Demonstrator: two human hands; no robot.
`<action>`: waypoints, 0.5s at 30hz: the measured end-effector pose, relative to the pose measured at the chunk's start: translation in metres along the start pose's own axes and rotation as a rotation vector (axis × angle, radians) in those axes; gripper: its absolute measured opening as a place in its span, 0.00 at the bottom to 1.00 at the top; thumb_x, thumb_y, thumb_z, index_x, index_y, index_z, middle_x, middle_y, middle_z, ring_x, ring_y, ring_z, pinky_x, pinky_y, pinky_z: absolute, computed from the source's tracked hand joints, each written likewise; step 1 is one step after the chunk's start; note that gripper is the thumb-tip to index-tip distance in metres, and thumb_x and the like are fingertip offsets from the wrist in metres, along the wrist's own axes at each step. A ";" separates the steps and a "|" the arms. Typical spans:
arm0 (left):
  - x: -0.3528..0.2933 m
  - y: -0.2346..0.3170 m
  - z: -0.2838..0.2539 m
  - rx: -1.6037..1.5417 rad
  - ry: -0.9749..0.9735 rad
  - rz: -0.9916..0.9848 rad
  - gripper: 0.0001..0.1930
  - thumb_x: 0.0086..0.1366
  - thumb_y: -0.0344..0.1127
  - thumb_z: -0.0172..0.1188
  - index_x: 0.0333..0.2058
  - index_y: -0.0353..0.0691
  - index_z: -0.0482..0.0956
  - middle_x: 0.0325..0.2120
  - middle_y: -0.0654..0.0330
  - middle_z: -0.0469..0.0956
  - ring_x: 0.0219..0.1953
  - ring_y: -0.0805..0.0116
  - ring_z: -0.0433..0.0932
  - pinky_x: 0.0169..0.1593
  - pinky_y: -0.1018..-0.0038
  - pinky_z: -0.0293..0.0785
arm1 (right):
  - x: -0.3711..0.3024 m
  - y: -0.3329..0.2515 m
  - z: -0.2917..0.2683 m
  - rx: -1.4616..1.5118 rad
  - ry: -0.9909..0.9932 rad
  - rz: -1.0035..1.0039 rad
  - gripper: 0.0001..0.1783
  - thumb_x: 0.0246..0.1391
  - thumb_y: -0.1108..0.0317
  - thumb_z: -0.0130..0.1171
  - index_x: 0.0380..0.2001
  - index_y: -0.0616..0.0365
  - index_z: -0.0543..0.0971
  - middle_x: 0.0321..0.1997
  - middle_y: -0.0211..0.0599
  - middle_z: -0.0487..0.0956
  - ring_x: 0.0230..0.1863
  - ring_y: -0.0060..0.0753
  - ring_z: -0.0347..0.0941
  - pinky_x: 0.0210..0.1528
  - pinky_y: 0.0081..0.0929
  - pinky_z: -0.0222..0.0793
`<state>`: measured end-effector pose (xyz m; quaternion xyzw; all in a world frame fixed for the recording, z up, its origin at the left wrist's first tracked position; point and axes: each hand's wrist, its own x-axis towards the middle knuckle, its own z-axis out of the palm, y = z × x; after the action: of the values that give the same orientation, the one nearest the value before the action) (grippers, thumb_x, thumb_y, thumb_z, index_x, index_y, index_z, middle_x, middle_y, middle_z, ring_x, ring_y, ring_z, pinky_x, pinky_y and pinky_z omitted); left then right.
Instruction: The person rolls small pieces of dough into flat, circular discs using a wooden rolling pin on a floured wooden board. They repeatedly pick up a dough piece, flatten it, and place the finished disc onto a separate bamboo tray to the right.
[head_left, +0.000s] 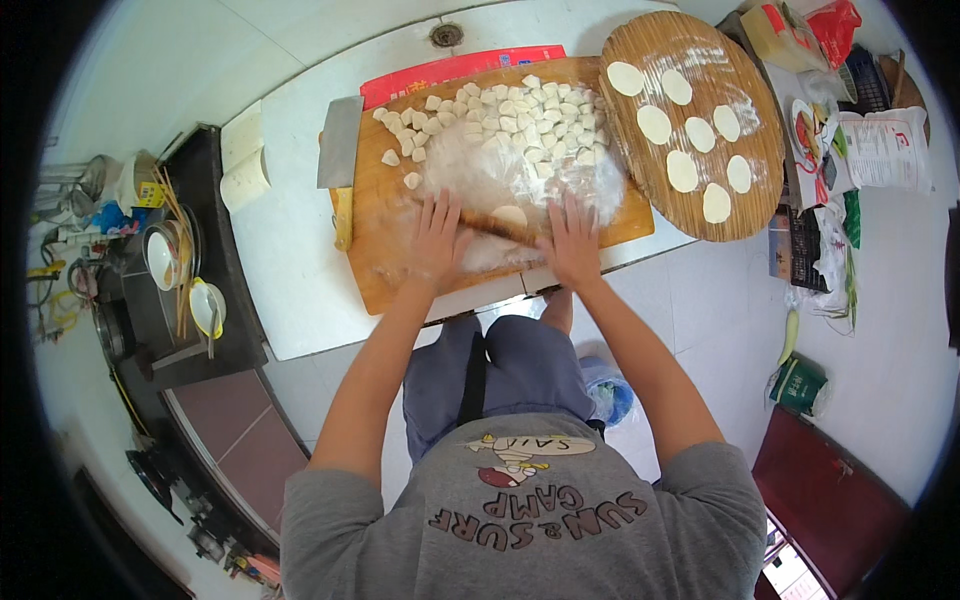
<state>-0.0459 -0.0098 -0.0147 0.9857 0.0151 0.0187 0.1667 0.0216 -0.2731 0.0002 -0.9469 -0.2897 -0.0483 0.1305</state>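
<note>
L hand [437, 238], R hand [572, 243] spread — on rolling pin [500, 228] — dough disc [511, 214] btwn

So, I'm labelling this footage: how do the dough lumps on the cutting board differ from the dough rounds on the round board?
The dough lumps are small and chunky; the dough rounds are flat and wider. The dough lumps lie crowded, many touching; the dough rounds lie spaced apart. Both are pale.

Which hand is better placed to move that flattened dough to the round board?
Probably the right hand: it is nearer the round board, while the left hand is at the far end of the rolling pin.
</note>
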 end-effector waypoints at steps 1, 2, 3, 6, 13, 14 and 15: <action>-0.017 0.002 -0.003 0.011 -0.014 -0.002 0.34 0.65 0.48 0.52 0.66 0.41 0.56 0.68 0.50 0.52 0.69 0.46 0.49 0.69 0.52 0.48 | -0.004 0.003 0.003 0.028 -0.024 -0.066 0.33 0.54 0.57 0.57 0.61 0.57 0.65 0.64 0.52 0.63 0.61 0.55 0.62 0.63 0.52 0.54; -0.028 0.007 -0.010 0.018 -0.039 -0.005 0.34 0.65 0.48 0.54 0.66 0.41 0.57 0.68 0.49 0.53 0.69 0.45 0.50 0.68 0.53 0.49 | -0.012 0.003 0.002 0.058 -0.058 -0.128 0.31 0.52 0.58 0.59 0.58 0.57 0.67 0.61 0.50 0.66 0.57 0.54 0.65 0.60 0.50 0.59; -0.026 0.009 -0.012 -0.009 0.041 0.004 0.33 0.64 0.46 0.55 0.64 0.40 0.59 0.65 0.49 0.57 0.67 0.45 0.54 0.67 0.53 0.52 | -0.018 0.003 0.003 0.088 -0.092 -0.187 0.29 0.51 0.58 0.61 0.54 0.58 0.70 0.58 0.48 0.69 0.54 0.53 0.67 0.56 0.47 0.63; 0.002 0.024 -0.016 -0.084 0.201 0.024 0.28 0.60 0.41 0.59 0.58 0.39 0.66 0.58 0.49 0.65 0.59 0.45 0.64 0.62 0.54 0.60 | -0.009 0.007 -0.002 0.201 -0.092 -0.028 0.22 0.48 0.61 0.63 0.44 0.59 0.71 0.48 0.45 0.71 0.44 0.51 0.72 0.42 0.41 0.70; 0.059 0.075 0.026 -0.238 -0.024 -0.020 0.21 0.54 0.32 0.64 0.46 0.35 0.73 0.48 0.45 0.71 0.50 0.46 0.71 0.53 0.59 0.69 | -0.016 0.020 -0.024 0.354 0.103 0.288 0.19 0.54 0.60 0.60 0.44 0.60 0.70 0.47 0.48 0.70 0.44 0.56 0.72 0.39 0.43 0.72; 0.064 0.077 0.033 -0.172 -0.045 -0.046 0.20 0.54 0.32 0.65 0.45 0.34 0.74 0.48 0.44 0.71 0.50 0.47 0.71 0.53 0.60 0.69 | -0.019 0.021 -0.025 0.362 0.102 0.305 0.19 0.54 0.60 0.60 0.44 0.60 0.70 0.47 0.49 0.70 0.44 0.56 0.72 0.39 0.43 0.72; 0.067 0.077 0.039 -0.172 -0.081 -0.117 0.18 0.54 0.33 0.65 0.43 0.34 0.76 0.46 0.44 0.73 0.48 0.48 0.73 0.52 0.61 0.71 | -0.021 0.020 -0.025 0.371 0.102 0.321 0.19 0.55 0.61 0.60 0.44 0.60 0.70 0.47 0.49 0.70 0.44 0.56 0.72 0.39 0.43 0.72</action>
<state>0.0246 -0.0926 -0.0239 0.9652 0.0641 -0.0295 0.2518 0.0150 -0.3079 0.0165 -0.9370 -0.1326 -0.0206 0.3225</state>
